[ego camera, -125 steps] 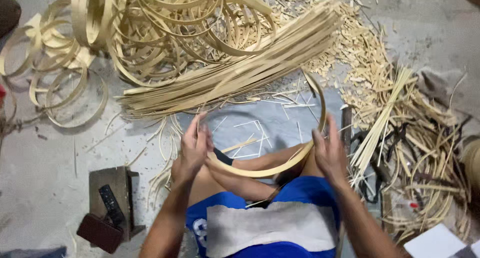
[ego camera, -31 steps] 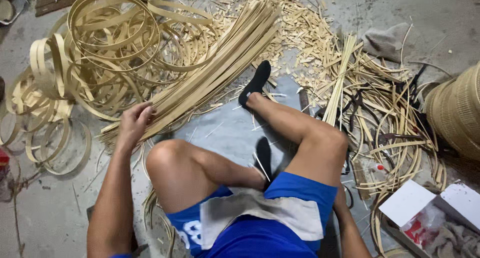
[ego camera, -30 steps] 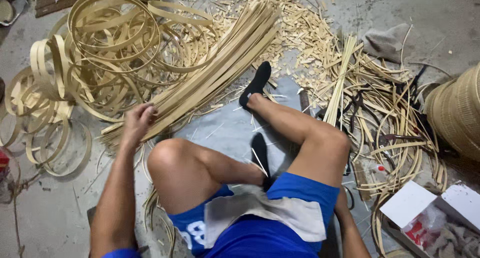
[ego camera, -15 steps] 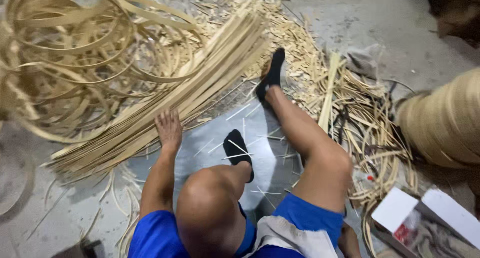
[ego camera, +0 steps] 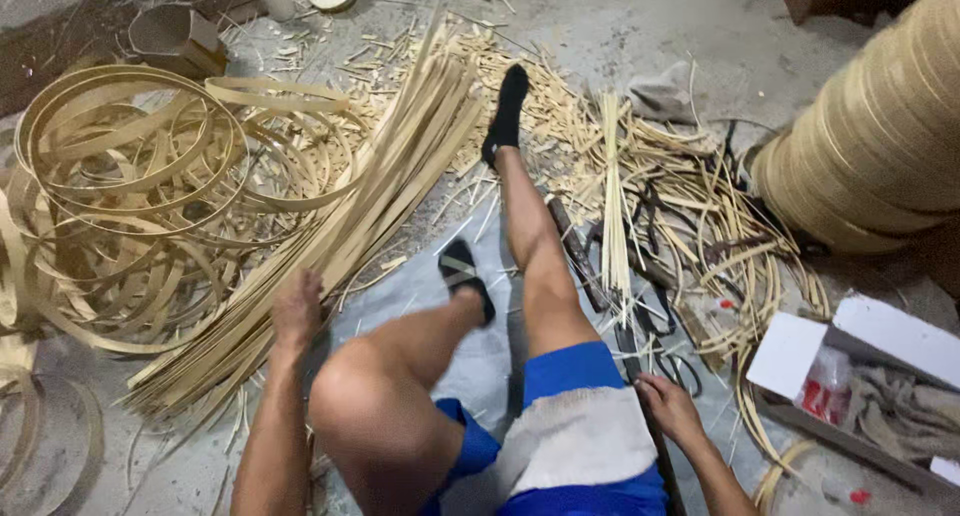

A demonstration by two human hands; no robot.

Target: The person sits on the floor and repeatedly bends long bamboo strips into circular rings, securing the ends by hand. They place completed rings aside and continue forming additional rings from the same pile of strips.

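1. My left hand [ego camera: 297, 311] lies flat, fingers spread, on the near end of the bundle of long bamboo strips [ego camera: 350, 226]; it presses on the strips and grips nothing. The bundle runs diagonally across the concrete floor [ego camera: 620, 26], beside my left knee.
2. My right hand [ego camera: 668, 408] rests low by my hip, fingers loosely curled on a dark stick-like tool [ego camera: 600, 296]; whether it is clenched I cannot tell.
3. Coiled bamboo hoops [ego camera: 130, 176], too many to count, are heaped to my left, touching the bundle.
4. One upright bunch of thin splints [ego camera: 612, 191] lies right of my outstretched leg, within reach.
5. One white box [ego camera: 880, 346] sits open at right, and one big woven roll [ego camera: 880, 126] behind it.
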